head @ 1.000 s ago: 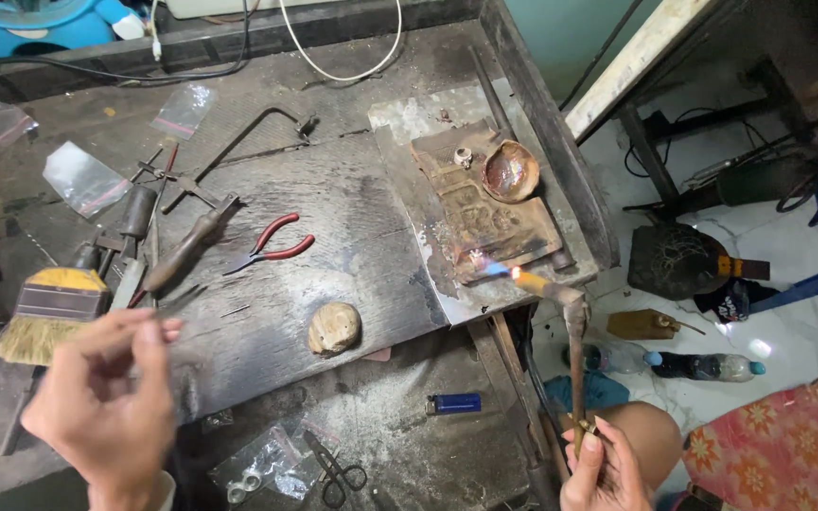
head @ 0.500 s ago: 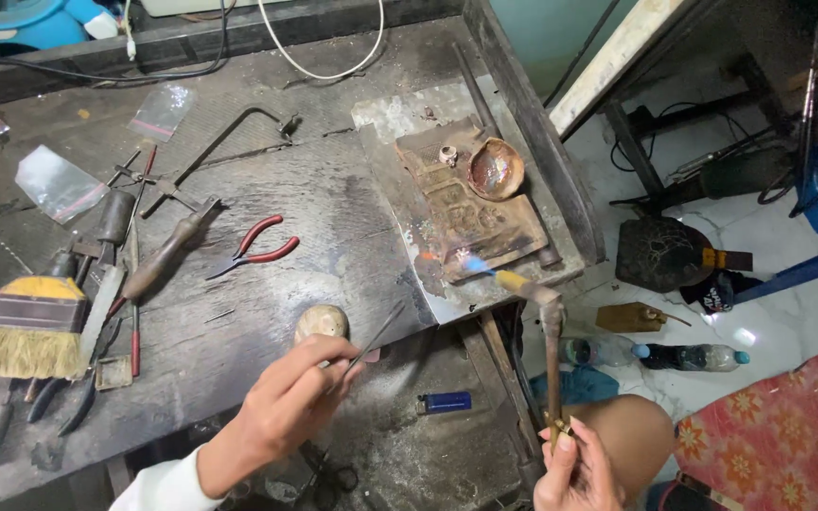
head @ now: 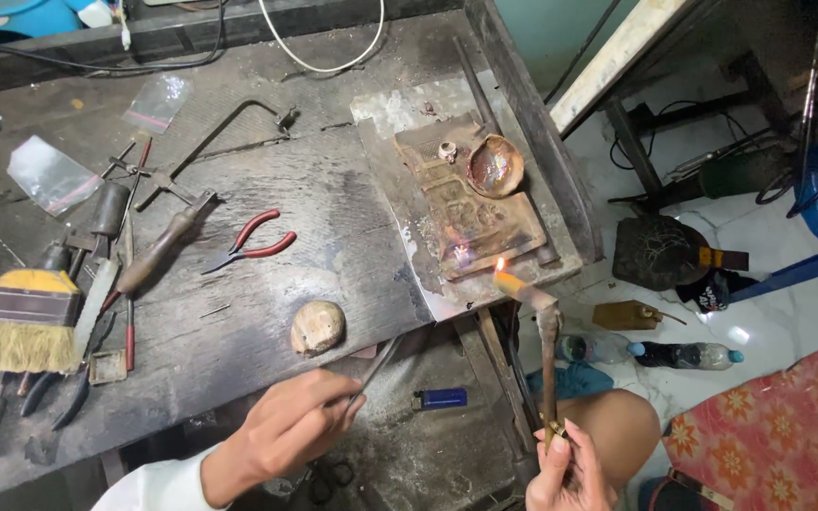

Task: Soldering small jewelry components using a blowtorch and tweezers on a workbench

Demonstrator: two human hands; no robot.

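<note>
Right hand is gripping a lit torch upright, flame by the tabletop edge near the scorched soldering block. Left hand is pinching thin tweezers, angling up toward a round stone.

clear plastic bags — bench's left, bottles — floor

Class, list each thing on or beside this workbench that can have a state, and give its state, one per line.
Torch: lit, small flame at tip, held in right hand.
Tweezers: pinched in left hand.
Red pliers: lying flat, handles apart.
Brush: lying flat.
Lighter: lying on its side, unlit.
Bowl: upright on the metal plate.
Bottle: lying on the floor, capped.
</note>
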